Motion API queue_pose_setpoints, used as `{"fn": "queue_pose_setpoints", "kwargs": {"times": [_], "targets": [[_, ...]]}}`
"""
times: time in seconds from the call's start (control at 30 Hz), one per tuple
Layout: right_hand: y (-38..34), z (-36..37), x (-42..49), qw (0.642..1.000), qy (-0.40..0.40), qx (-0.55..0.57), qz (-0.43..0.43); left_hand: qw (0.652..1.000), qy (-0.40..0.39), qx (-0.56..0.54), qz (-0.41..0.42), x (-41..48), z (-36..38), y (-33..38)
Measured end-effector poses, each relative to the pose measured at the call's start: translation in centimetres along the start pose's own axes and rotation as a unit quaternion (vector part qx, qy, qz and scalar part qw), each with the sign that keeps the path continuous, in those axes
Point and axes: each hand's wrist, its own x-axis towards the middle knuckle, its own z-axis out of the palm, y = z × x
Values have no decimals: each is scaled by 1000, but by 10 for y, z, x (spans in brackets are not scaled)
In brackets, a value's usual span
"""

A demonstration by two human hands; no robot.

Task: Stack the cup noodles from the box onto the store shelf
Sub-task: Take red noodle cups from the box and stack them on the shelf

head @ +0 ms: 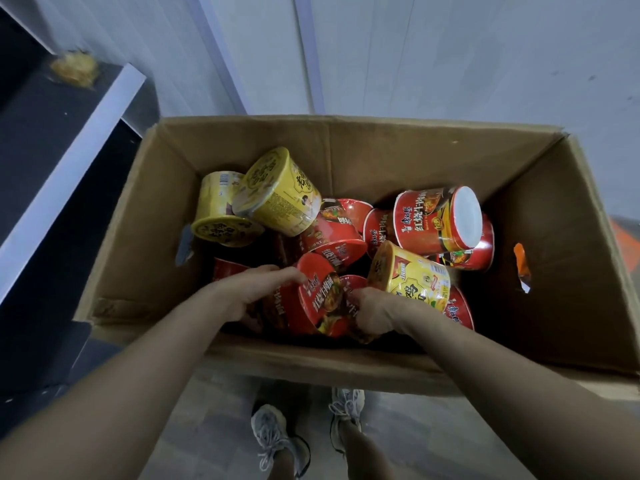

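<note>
Our left forearm (149,368) and right forearm (485,372) reach over the near wall of the cardboard box (311,358), which stands on the floor with the dark store shelf (45,140) off at nine o'clock. At six o'clock inside the box, the left grip (249,294) wraps the left flank of a red cup (322,299) lying on its side, fingers over the top and thumb below. The right grip (375,311) is clenched at that cup's right edge, fingers tucked in among its neighbours, so we cannot see how deep they go. The other cups lie tumbled: a yellow pair (277,192) at ten o'clock, a white-bottomed red cup (440,220) at two o'clock, and a yellow cup (412,275) leaning just beside the right grip. We judge the step to be lifting this one cup free. We should draw it straight up, since the leaning yellow cup looks ready to slide into the gap. We squeeze lightly, because such thin walls likely dent, then turn it lid-up before swinging toward nine o'clock.
</note>
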Motion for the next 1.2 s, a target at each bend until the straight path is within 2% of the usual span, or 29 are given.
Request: {"fn": "queue_pose_setpoints", "kwargs": {"times": [0.1, 0.23, 0.37, 0.43, 0.57, 0.73, 0.8, 0.9, 1.07, 1.2], "targets": [[-5, 4, 5, 1000, -10, 23, 6, 999, -21, -20, 14, -6, -12, -5], [-9, 3, 6, 993, -39, 108, 12, 998, -48, -45, 25, -18, -28, -11], [-9, -22, 0, 958, -40, 274, -71, 977, -123, -174, 20, -27, -51, -17], [-16, -38, -4, 941, -45, 315, -117, 959, -153, -239, 28, -31, -58, -18], [-40, -56, -15, 940, -52, 287, -175, 948, -169, -260, 68, -35, -54, -16], [-56, -63, -27, 943, -40, 263, -200, 957, -194, -174, 126, -51, -59, -10], [-63, -66, -32, 946, -29, 246, -210, 972, -162, -98, 139, -57, -59, -7], [-81, -71, -47, 955, -11, 175, -241, 984, -44, -13, 174, -70, -54, -1], [-119, -81, -79, 954, 38, 122, -270, 967, 53, -15, 248, -105, -71, 5], [-153, -88, -102, 942, 46, 117, -310, 946, 118, -33, 301, -143, -93, 7]]}}
